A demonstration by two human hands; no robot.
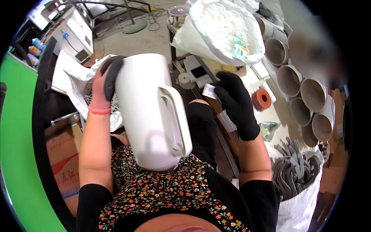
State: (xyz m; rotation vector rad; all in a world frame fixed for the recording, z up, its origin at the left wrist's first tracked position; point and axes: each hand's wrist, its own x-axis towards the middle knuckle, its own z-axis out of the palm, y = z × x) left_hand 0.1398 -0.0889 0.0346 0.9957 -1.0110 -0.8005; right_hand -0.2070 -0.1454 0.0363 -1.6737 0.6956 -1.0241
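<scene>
A tall white plastic jug (143, 104) with a long side handle is held before my chest, tilted, its handle turned to the right. My left hand (108, 79), in a pink glove with dark fingers, grips the jug around its upper left end. To the right of the jug is my right hand (235, 102) in a black glove, apart from it. Its fingertips are closed on the edge of a small white label (210, 91). The left palm and some of its fingers are hidden by the jug.
A white sack of pale rings (181, 40) stands at the far side of the bench. Grey cylindrical jug bodies (289, 79) are stacked at right, above a sack of grey handles (295, 170). An orange tape roll (261, 99) lies on the bench. A cardboard box (62, 154) is at left.
</scene>
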